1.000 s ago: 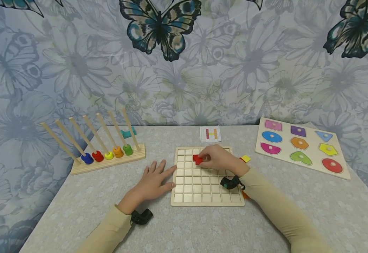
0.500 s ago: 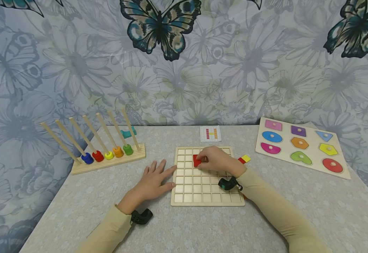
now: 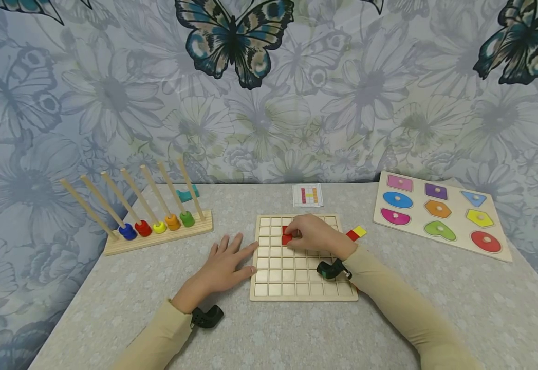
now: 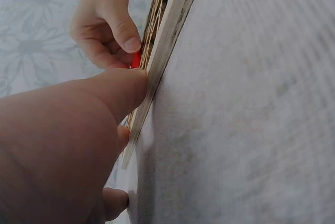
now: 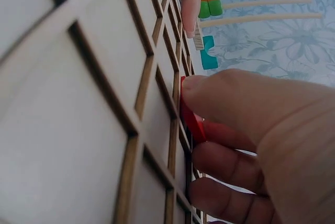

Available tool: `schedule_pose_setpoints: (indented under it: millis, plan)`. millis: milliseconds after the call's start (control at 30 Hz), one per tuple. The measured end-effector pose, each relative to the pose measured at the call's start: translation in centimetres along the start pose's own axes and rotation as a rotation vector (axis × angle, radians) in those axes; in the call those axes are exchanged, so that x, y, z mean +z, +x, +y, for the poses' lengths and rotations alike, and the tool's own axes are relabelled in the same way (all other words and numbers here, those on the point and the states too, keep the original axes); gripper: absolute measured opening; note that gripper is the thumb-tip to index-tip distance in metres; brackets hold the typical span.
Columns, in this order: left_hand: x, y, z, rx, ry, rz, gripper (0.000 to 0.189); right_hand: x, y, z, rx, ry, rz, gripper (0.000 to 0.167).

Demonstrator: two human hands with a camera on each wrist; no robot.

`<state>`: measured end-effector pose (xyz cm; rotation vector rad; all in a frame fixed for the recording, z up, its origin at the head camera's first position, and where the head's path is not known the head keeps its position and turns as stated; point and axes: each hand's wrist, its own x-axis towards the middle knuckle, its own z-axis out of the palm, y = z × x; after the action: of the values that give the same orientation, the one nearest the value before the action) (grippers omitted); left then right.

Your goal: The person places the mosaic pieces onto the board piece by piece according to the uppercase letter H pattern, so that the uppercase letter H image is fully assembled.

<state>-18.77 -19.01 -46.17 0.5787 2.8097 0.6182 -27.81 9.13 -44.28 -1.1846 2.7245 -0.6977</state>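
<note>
A square-celled wooden grid board (image 3: 287, 276) lies flat on the table. My right hand (image 3: 316, 234) is over its upper middle, thumb and fingers pinching a red square tile (image 3: 286, 240). Directly above that tile sits another red tile (image 3: 285, 229), partly covered by the fingers. In the right wrist view the thumb lies on the edge of a red tile (image 5: 194, 124) at the board's cells. My left hand (image 3: 222, 266) rests palm down with spread fingers, its index finger and thumb touching the board's left edge. Part of the board is hidden under the right hand and forearm.
Red and yellow tiles (image 3: 359, 232) lie right of the board, partly behind the right wrist. A small pattern card (image 3: 308, 196) is behind it. A peg stand (image 3: 158, 239) with coloured rings is at left; a shape puzzle board (image 3: 416, 226) is at right.
My right hand has shifted slightly left and toward me, with the red tile settling directly below the other one. More loose tiles show beside the right wrist. The left hand stays still.
</note>
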Motion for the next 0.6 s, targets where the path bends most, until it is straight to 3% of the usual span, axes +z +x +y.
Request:
schedule_pose_setpoints:
  millis: [200, 600]
  plan:
    - [-0.14, -0.01, 0.05, 0.024, -0.006, 0.013, 0.063, -0.02, 0.04, -0.09, 0.005, -0.007, 0.003, 0.026]
    - [-0.22, 0.19, -0.13, -0.002, 0.000, -0.008, 0.063, -0.31, -0.01, -0.01, 0.007, -0.003, 0.000, 0.025]
